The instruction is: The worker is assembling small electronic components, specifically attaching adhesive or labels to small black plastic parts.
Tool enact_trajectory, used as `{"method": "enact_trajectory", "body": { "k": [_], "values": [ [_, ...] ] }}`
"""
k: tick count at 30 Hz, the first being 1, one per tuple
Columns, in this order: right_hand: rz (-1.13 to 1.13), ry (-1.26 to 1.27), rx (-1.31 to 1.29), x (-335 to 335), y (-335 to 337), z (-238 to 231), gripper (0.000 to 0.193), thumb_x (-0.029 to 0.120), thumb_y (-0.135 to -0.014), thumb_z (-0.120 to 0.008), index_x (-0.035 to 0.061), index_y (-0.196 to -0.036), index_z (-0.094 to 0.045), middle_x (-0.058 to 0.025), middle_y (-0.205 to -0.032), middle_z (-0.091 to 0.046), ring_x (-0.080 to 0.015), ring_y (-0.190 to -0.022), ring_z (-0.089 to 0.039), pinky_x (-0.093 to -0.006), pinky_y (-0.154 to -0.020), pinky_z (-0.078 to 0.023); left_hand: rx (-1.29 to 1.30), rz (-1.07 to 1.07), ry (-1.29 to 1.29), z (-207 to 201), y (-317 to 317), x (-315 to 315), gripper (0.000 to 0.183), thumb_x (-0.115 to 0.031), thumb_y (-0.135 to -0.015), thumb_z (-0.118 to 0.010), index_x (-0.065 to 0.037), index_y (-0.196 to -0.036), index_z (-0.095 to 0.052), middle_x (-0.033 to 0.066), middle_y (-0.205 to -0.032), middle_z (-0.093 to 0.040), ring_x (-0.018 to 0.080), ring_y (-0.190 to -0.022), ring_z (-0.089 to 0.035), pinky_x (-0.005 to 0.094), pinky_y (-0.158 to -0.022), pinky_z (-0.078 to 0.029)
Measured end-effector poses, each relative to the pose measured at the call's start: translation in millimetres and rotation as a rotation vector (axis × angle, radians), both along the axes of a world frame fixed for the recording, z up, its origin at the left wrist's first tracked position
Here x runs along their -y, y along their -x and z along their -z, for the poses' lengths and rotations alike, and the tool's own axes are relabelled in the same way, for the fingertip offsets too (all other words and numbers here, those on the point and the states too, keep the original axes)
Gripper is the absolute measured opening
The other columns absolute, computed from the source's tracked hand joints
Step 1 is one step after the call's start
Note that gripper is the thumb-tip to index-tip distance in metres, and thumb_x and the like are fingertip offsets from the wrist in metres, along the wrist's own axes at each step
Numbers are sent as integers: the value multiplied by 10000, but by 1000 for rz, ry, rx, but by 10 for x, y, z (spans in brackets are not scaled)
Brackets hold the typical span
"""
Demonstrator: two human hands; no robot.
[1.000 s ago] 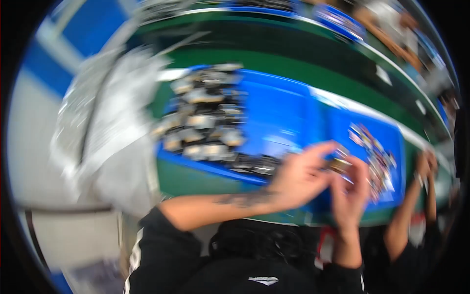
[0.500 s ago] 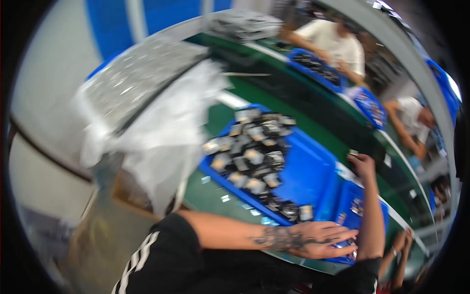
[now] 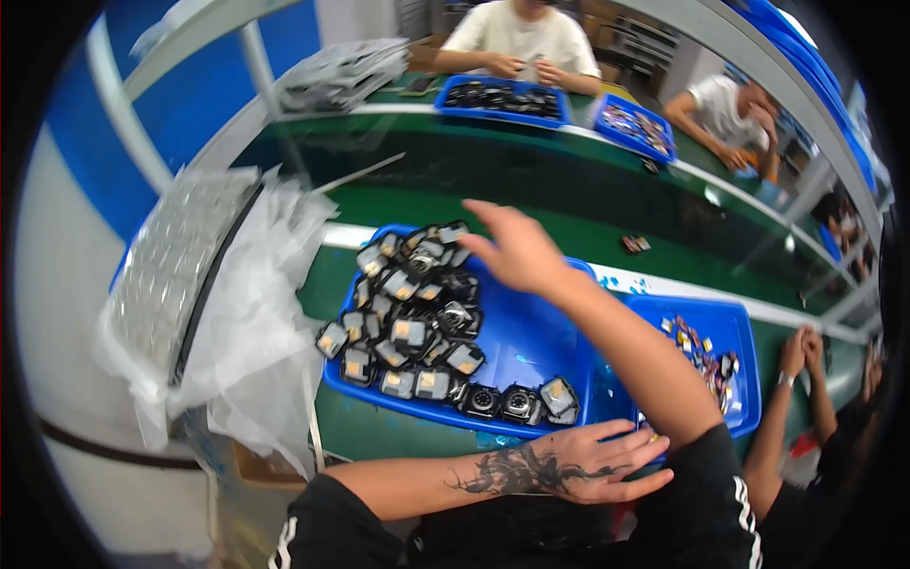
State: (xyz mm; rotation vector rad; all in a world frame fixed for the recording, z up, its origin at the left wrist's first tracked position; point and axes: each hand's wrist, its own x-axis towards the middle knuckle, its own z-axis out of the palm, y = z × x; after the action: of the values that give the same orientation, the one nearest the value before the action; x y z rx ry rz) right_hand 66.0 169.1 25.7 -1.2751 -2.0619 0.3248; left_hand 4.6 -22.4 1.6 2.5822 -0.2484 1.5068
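A blue tray (image 3: 545, 351) holds many black watch-like cases (image 3: 408, 332), heaped in its left part; some show grey backs with tan patches, others a round ring. My right hand (image 3: 517, 248) hovers over the tray's far edge beside the heap, empty, thumb and fingers apart. My left hand (image 3: 607, 465), tattooed at its back, is stretched out with nothing visible in it. Its fingertips are by the near edge of a second blue tray (image 3: 749, 379). Small mixed-colour parts (image 3: 706, 360) lie in that tray, partly hidden by my right arm.
A green conveyor belt (image 3: 531, 204) runs beyond the trays, carrying a small dark part (image 3: 635, 244). Bubble wrap (image 3: 180, 256) and white plastic sheeting (image 3: 251, 303) lie at left. Across the belt people work beside blue trays (image 3: 502, 100); another person's clasped hands (image 3: 803, 351) are at right.
My right hand has swung left from the belt, where it pinched a small part, to above the cases, and has opened. My left hand stays outstretched. The view has turned.
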Motion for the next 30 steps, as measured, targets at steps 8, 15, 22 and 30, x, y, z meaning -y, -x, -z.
{"method": "enact_trajectory", "body": {
  "k": [8, 15, 22, 30],
  "values": [
    [53, -152, -262, 33, 246, -5, 127, 65, -760, -660, 47, -883, -635, -182, -861, -617, -386, -852, -615, -463, -756, -501, 203, -479, 113, 59, 219, -286, 779, -174, -730, -673, 29, -1378, -290, 245, -1322, -416, 369, -1224, -429, 497, -1014, -373],
    [-60, -162, -290, 1503, -624, -378, 129, 38, -759, -663, 31, -886, -642, -145, -828, -611, -351, -807, -625, -423, -715, -514, 75, -420, 928, -216, 117, -412, 398, -215, -1038, -338, 37, -1343, -384, 119, -1280, -478, 208, -1195, -460, 339, -1019, -350],
    [191, 14, -391, 1890, -970, -46, 148, 39, -759, -684, 39, -905, -660, -125, -863, -651, -276, -792, -653, -351, -691, -530, -6, 21, 1544, 116, -98, -202, 349, -209, -1049, -393, -12, -1337, -402, 124, -1220, -575, 191, -1108, -578, 328, -917, -480],
    [749, -560, -42, 3315, -1281, -23, 122, 119, -916, -628, 15, -874, -579, -74, -848, -549, -169, -744, -512, -308, -708, -461, -317, -205, 500, -115, -98, -249, 178, -33, -707, -752, -33, -867, -673, 90, -885, -629, 261, -803, -599, 351, -690, -480]
  ]
}}
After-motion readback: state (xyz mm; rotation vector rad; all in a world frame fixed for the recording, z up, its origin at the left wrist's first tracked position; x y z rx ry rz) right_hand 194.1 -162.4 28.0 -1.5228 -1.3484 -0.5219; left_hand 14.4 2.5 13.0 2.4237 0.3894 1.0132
